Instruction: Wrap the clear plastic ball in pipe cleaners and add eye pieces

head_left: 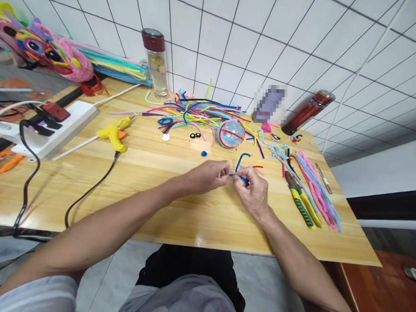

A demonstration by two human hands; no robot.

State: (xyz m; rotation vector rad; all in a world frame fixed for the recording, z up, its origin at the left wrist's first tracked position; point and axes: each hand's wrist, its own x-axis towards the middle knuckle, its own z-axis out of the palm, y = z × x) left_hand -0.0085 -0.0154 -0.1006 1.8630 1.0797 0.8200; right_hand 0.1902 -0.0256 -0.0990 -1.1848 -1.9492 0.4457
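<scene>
Both hands meet over the middle of the table, pinching a blue pipe cleaner [244,180]. My left hand [214,175] is closed on its left end, fingertips pressed together. Part of it shows curled under the fingers of my right hand [252,189], which is closed on it too. Just beyond the hands lies another bent blue pipe cleaner [241,159], with a short red piece [258,167] beside it. A small coiled blue ball [204,153] rests to the left. Behind stands a clear round ball [231,133] with red bands and light blue inside.
A yellow glue gun [113,133] and white power strip [71,124] lie left, with trailing cords. Loose pipe cleaners [199,111] pile at the back near a glass bottle [156,63]. Pliers [300,200], pink and blue strands [318,187], a pen [323,178] and a red flask [308,112] are right.
</scene>
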